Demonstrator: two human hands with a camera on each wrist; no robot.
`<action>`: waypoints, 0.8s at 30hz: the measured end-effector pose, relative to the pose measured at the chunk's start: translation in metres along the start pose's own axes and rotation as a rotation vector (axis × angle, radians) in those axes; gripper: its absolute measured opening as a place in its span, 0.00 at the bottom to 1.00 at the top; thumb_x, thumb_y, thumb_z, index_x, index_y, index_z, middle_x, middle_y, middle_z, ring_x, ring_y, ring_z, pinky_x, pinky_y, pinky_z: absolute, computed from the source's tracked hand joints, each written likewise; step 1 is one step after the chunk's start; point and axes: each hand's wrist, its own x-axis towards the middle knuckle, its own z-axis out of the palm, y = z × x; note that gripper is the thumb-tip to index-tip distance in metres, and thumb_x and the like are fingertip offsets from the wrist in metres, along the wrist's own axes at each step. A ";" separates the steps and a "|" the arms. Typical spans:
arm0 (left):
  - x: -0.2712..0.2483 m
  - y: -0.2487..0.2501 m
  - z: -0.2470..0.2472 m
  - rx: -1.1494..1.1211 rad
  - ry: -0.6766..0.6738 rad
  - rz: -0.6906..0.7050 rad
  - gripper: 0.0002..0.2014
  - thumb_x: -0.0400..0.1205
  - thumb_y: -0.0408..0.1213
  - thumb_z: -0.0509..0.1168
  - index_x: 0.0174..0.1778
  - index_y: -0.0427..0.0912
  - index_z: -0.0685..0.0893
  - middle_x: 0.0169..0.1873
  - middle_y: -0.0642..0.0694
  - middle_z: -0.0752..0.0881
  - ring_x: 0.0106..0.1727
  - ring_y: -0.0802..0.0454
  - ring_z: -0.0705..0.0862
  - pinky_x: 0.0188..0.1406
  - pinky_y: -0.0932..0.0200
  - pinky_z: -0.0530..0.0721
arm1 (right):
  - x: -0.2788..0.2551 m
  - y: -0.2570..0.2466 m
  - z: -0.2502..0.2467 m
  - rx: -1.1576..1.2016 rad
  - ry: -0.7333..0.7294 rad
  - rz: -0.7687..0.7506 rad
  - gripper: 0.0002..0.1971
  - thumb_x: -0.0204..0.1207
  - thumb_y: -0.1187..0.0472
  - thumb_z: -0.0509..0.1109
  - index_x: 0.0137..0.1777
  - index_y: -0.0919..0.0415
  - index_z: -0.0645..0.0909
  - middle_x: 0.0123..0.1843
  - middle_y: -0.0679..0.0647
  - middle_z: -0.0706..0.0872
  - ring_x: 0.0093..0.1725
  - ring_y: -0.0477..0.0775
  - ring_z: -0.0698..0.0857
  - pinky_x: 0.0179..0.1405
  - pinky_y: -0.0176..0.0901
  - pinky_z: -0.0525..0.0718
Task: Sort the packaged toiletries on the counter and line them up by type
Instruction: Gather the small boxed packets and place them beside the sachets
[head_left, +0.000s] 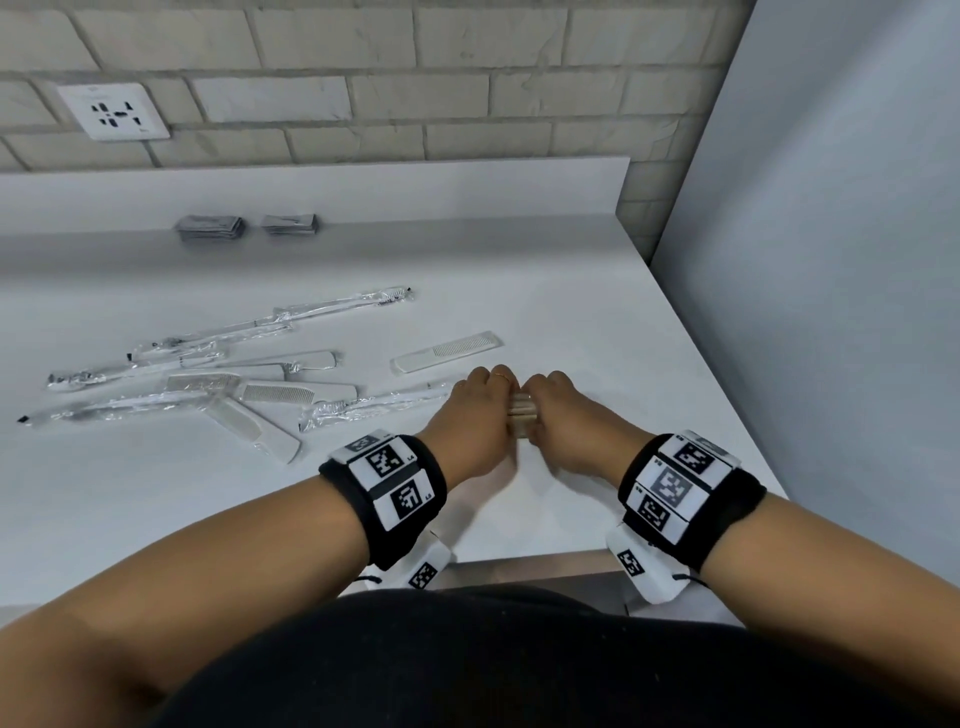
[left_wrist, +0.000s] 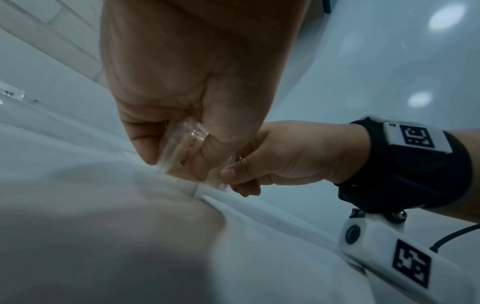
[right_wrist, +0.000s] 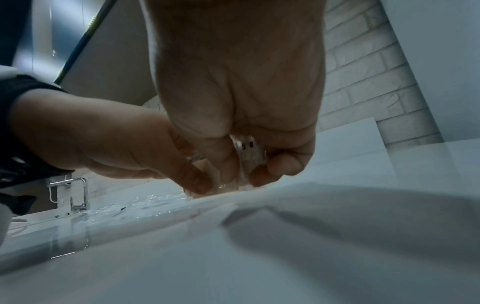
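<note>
White wall socket (head_left: 113, 111) set in pale brick wall (head_left: 363, 78); chrome tap (right_wrist: 75, 195) standing far along the counter (head_left: 597, 322).

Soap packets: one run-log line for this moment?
left hand grips soap packets | right hand grips same | on counter | combs, toothbrushes unsorted

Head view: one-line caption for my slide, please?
Both hands, left hand and right hand, grip clear-wrapped soap bars on the white counter.

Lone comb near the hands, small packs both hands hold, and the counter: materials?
Lone comb: looks like white plastic, in a clear glossy sleeve. Small packs: beige bars, probably soap, in crinkly clear film with dark print. Counter: smooth white, semi-gloss with soft reflections; laminate or solid surface, can't tell.
</note>
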 end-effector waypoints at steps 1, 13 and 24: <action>-0.001 -0.001 0.000 0.011 -0.012 -0.006 0.20 0.77 0.31 0.62 0.65 0.38 0.72 0.59 0.39 0.75 0.59 0.40 0.75 0.60 0.50 0.74 | 0.000 0.000 0.000 0.015 -0.009 0.000 0.18 0.78 0.64 0.65 0.67 0.60 0.69 0.62 0.59 0.71 0.49 0.64 0.83 0.47 0.51 0.80; 0.003 0.003 -0.071 -0.841 0.002 -0.163 0.45 0.67 0.39 0.81 0.75 0.52 0.62 0.47 0.50 0.81 0.48 0.54 0.83 0.55 0.61 0.79 | -0.004 0.000 -0.044 0.525 0.025 0.002 0.10 0.79 0.53 0.69 0.53 0.58 0.74 0.41 0.50 0.81 0.37 0.50 0.79 0.31 0.36 0.74; 0.008 0.023 -0.113 -1.626 0.142 -0.242 0.07 0.79 0.25 0.62 0.45 0.43 0.79 0.35 0.42 0.86 0.44 0.39 0.84 0.34 0.53 0.78 | 0.006 -0.059 -0.073 0.790 -0.154 -0.006 0.16 0.80 0.48 0.67 0.60 0.59 0.76 0.49 0.54 0.82 0.34 0.50 0.83 0.31 0.40 0.76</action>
